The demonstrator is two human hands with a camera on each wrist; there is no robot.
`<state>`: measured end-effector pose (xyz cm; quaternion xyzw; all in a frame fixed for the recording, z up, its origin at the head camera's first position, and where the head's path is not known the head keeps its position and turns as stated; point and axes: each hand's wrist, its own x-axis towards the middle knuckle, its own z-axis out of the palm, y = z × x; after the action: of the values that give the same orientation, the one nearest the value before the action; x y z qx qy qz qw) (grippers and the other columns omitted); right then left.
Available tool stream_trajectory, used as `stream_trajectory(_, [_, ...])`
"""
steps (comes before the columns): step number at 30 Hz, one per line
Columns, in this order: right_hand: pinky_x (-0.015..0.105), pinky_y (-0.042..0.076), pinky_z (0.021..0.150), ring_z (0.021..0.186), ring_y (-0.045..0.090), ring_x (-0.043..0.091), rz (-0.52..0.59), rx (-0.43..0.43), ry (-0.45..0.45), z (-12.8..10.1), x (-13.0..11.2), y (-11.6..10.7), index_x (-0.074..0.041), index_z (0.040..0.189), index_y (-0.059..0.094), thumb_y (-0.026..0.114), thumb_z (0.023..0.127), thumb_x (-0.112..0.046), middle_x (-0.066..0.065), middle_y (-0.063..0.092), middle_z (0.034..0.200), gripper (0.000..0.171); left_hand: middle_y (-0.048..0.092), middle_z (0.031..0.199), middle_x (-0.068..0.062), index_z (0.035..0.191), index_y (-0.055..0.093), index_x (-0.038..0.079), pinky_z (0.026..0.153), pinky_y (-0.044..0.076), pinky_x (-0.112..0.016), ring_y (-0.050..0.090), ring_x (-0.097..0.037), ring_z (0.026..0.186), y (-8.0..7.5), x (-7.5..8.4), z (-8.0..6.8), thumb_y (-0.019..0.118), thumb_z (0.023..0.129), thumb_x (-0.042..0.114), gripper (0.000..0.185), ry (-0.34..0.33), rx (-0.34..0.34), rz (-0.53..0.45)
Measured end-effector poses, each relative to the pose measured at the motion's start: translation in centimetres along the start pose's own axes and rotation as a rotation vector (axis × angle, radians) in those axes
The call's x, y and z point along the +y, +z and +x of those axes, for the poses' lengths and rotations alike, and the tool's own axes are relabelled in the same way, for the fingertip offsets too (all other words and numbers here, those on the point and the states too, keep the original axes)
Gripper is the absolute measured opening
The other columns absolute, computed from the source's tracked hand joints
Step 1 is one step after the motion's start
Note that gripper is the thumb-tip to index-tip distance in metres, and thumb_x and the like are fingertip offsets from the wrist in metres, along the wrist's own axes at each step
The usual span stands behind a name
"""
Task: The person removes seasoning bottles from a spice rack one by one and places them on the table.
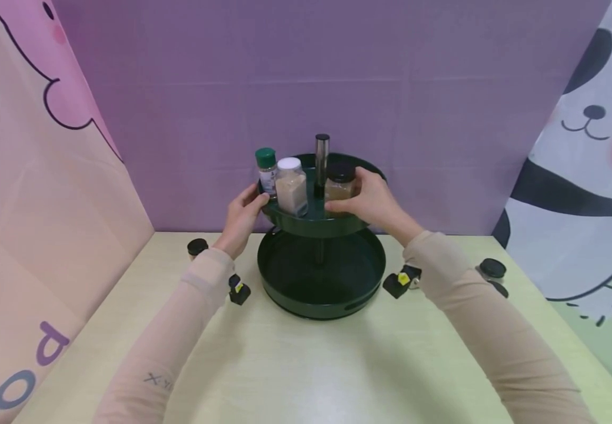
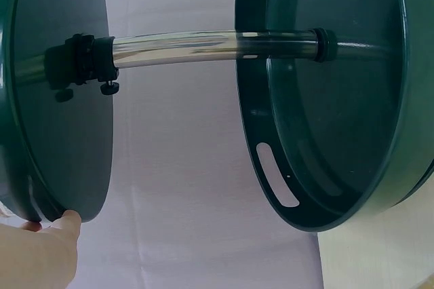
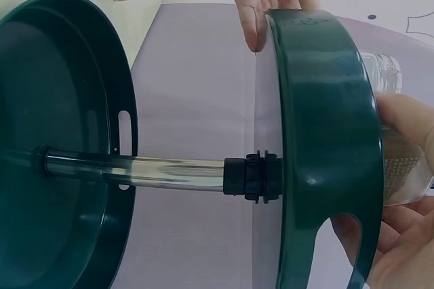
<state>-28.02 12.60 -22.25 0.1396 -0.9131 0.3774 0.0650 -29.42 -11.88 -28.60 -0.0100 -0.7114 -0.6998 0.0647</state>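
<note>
A dark green two-tier round rack stands on the table, with a metal pole (image 1: 322, 159) through its middle. My left hand (image 1: 242, 215) grips the left rim of the upper tray (image 1: 311, 227), thumb at the edge. On that tray my right hand (image 1: 379, 200) holds a square glass jar (image 1: 339, 188) with a black lid and brownish contents, seen partly behind the fingers in the right wrist view. Left of it stand a white-lidded jar (image 1: 291, 191) of pale powder and a green-capped spice bottle (image 1: 267, 178). Below, the lower tray (image 1: 322, 310) shows its bare floor.
Behind the left forearm a black-lidded jar (image 1: 198, 247) is partly hidden. More black-lidded jars (image 1: 493, 269) stand by the right sleeve. A purple backdrop (image 1: 232, 106) rises behind the light table (image 1: 306, 365), with printed panels on both sides.
</note>
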Motion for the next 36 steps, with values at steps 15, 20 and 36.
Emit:
stream_trajectory(15, [0.032,0.042,0.065,0.085,0.048,0.023,0.122,0.04,0.006,-0.2,0.0,-1.6,-0.013,0.121,0.049,0.076,0.073,-0.036,0.009,0.055,0.098,0.06,0.03,0.149,-0.005,0.145,0.025,0.012,0.111,0.029,-0.029,0.032,-0.014,0.134,-0.1,0.0,-0.1,0.05,0.094,0.025,0.059,0.0,-0.006,-0.002])
stream_trajectory(20, [0.037,0.047,0.08,0.097,0.053,0.022,0.169,0.039,0.006,-0.2,0.0,-2.1,-0.014,0.124,0.048,0.077,0.072,-0.037,0.008,0.058,0.11,0.065,0.029,0.149,-0.005,0.145,0.024,0.011,0.112,0.028,-0.029,0.031,-0.015,0.135,-0.1,0.0,-0.1,0.049,0.094,0.025,0.059,0.005,-0.013,-0.005])
stream_trajectory(36, [0.042,0.043,0.095,0.107,0.054,0.021,0.253,0.14,0.013,-0.9,-0.6,-4.5,-0.016,0.13,0.046,0.078,0.071,-0.034,0.009,0.057,0.121,0.069,0.03,0.149,-0.007,0.145,0.025,0.01,0.111,0.03,-0.028,0.032,-0.015,0.134,-0.3,0.2,-0.2,0.05,0.094,0.024,0.058,0.01,-0.003,-0.011])
